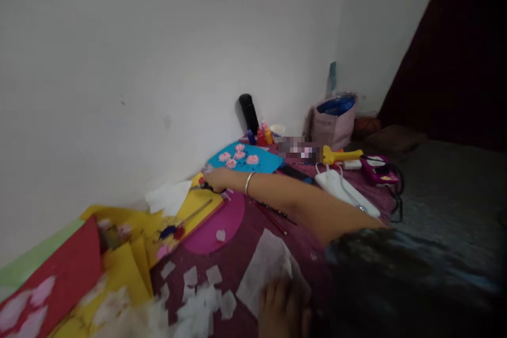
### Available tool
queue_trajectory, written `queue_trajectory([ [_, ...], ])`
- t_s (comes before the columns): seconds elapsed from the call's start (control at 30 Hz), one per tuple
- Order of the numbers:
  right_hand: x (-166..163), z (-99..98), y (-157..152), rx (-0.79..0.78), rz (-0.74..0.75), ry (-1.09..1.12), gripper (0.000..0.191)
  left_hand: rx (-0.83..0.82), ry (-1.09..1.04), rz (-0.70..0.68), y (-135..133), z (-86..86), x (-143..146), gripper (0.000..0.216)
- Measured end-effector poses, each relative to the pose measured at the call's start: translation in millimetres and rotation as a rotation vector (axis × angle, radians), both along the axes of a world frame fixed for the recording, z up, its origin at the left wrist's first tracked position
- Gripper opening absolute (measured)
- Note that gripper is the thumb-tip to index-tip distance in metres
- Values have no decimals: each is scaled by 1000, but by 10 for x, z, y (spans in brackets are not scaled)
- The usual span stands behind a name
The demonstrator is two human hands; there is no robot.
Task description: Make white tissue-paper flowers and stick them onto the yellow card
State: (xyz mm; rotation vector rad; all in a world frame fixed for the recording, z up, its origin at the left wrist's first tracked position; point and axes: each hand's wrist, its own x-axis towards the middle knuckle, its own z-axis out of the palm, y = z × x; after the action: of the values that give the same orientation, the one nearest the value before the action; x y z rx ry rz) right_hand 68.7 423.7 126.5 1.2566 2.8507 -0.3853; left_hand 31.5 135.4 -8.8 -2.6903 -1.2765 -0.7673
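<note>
looks partway done, with pink flowers [239,155] on the blue card [270,162], paper squares [190,276] loose on its near side; cannot tell the grip of the right hand [217,178] near its left end.

From my right hand [216,179], I have room over the magenta disc [232,219] at six o'clock, past one paper scrap [221,235]. The wall [178,63] bars twelve, a black cylinder [248,112] one; brushes [277,225] lie towards four.
</note>
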Motion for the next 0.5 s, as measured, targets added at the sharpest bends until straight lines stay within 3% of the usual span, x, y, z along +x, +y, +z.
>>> queue_trajectory([
  [0.1, 431, 175, -119, -47, 83, 114, 47, -36, -2, -3, -3, 217, -135, 29],
  [0.23, 1358, 330, -739, -107, 221, 284, 63, -167, -87, 240, 202, 484, -235, 30],
  [0.3, 1837, 310, -1220, -205, 175, 477, 71, -308, -98, 298, 341, 568, -202, 43],
  [0.4, 2432, 166, -1906, -389, -24, 595, 72, -533, -107, 321, 513, 614, -125, 67],
  [0.5, 2821, -20, -2352, -534, -155, 577, 76, -832, -209, 462, 614, 604, -95, 63],
])
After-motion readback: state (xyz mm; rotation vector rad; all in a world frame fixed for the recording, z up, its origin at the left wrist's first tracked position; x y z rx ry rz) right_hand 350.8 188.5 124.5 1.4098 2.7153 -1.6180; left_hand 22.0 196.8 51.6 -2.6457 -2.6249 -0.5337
